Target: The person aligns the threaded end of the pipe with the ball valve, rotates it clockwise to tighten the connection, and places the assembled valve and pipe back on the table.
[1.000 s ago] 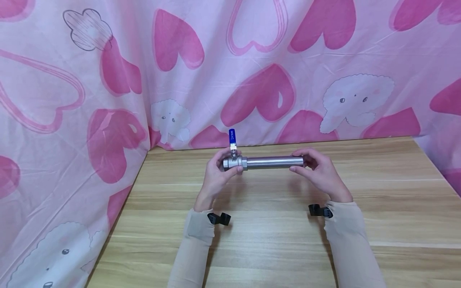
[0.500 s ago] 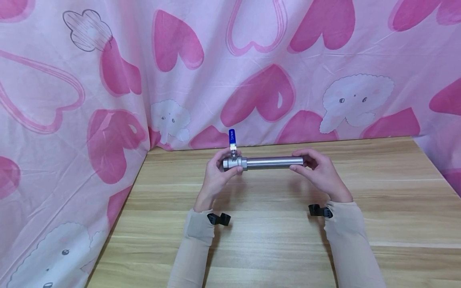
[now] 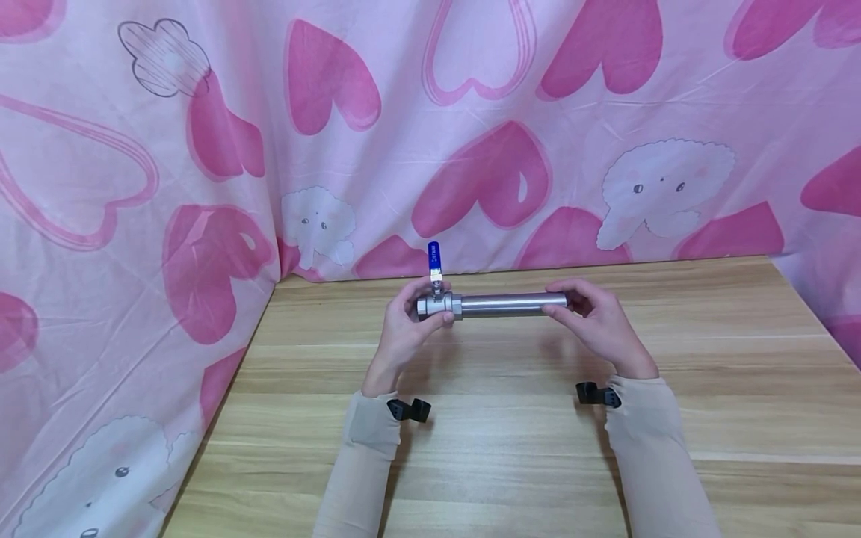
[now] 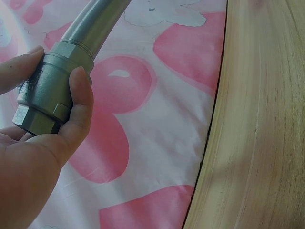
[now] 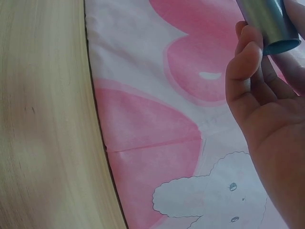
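A silver ball valve (image 3: 440, 302) with a blue lever handle (image 3: 433, 255) is joined to a straight metal pipe (image 3: 511, 304). Together they lie level above the table. My left hand (image 3: 403, 325) grips the valve body, thumb in front and fingers behind; the left wrist view shows the valve's hex end (image 4: 35, 120) near the palm. At the pipe's far end, my right hand (image 3: 601, 325) holds it between thumb and fingers. The right wrist view shows the pipe's open end (image 5: 282, 46) facing the right palm, with the fingers curled beside it.
Beneath the hands is a wood-grain table (image 3: 498, 448). Pink cloth (image 3: 471, 90) with hearts and cartoon animals hangs along the table's back and left edges. A black wrist mount (image 3: 410, 409) sits on the left sleeve, another black mount (image 3: 597, 394) on the right.
The right thumb has shifted very slightly upward on the pipe's end. Otherwise both hands, the valve and the pipe stay where they were.
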A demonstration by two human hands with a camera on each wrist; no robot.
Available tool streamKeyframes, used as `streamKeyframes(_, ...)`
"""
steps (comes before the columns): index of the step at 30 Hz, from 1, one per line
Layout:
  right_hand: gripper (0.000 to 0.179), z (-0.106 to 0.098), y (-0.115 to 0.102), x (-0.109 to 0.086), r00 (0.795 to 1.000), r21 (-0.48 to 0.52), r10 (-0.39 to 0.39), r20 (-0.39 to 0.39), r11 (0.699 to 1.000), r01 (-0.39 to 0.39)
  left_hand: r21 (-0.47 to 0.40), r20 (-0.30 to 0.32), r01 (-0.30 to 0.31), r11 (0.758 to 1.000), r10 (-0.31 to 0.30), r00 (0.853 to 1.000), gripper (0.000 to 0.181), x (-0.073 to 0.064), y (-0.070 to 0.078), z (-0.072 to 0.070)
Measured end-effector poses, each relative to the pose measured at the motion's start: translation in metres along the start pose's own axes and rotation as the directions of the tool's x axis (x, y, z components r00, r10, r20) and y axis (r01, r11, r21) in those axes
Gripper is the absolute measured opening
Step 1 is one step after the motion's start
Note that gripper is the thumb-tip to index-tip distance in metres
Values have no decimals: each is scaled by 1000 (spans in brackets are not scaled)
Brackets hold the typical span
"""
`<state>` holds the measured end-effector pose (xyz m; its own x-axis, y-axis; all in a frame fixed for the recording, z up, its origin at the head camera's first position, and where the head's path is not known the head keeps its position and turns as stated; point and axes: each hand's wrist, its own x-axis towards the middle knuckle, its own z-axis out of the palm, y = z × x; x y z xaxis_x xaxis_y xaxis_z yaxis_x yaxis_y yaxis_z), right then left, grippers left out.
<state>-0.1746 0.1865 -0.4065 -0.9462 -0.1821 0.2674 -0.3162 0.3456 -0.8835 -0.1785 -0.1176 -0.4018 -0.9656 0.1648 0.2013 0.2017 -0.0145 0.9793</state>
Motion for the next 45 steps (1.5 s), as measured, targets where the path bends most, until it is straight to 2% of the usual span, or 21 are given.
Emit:
streamKeyframes(9, 27, -1, -2, -1, 1000, -23, 16, 10, 1000, -16, 3, -2, 6, 1000, -6, 1000, 58, 0, -1, 0)
streamKeyframes(17, 28, -2, -2, -1, 998, -60, 62, 16, 996, -61, -5, -8, 20, 1000, -20, 1000, 58, 0, 0, 1)
streamKeyframes(25, 29, -2, 0, -1, 998, -53, 57, 13, 997, -57, -2, -2, 12, 1000, -12, 1000, 58, 0, 0, 1)
streamKeyframes(35, 43, 0, 0, 0, 1000, 40, -11, 23, 999, 10, -15, 0, 2, 1000, -2, 1000, 59, 0, 0, 0)
streamKeyframes(40, 44, 1, 1, 1, 998, 68, -53, 23, 996, 51, -23, -3, -1, 1000, 1, 1000, 58, 0, 0, 0)
streamKeyframes(45, 41, 1, 3, 1, 998, 69, -63, 13, 996, 62, -22, 3, -13, 1000, 13, 1000, 58, 0, 0, 0)
